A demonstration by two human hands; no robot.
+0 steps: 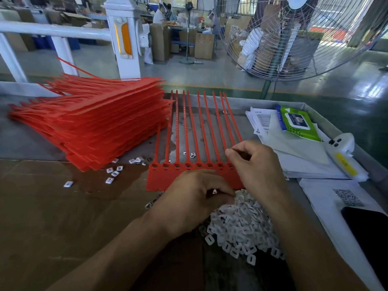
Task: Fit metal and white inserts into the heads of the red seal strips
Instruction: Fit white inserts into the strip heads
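A joined row of red seal strips [189, 131] lies in front of me, tails pointing away, heads [165, 168] nearest me. My right hand [255, 164] rests over the rightmost heads, fingers pinched together above one; any insert in it is hidden. My left hand [197, 196] lies on the near edge of the row, fingers curled around a small white insert [214, 192]. A heap of white inserts [241, 225] sits just below both hands. Several loose inserts [111, 174] lie scattered to the left.
A tall stack of red seal strips [90, 124] fills the left of the table. Papers [294, 152], a green wipes pack [298, 122], a white handheld device [344, 156] and a dark phone [367, 229] lie at the right. Brown cardboard [52, 206] covers the near table. A large fan [289, 34] stands beyond.
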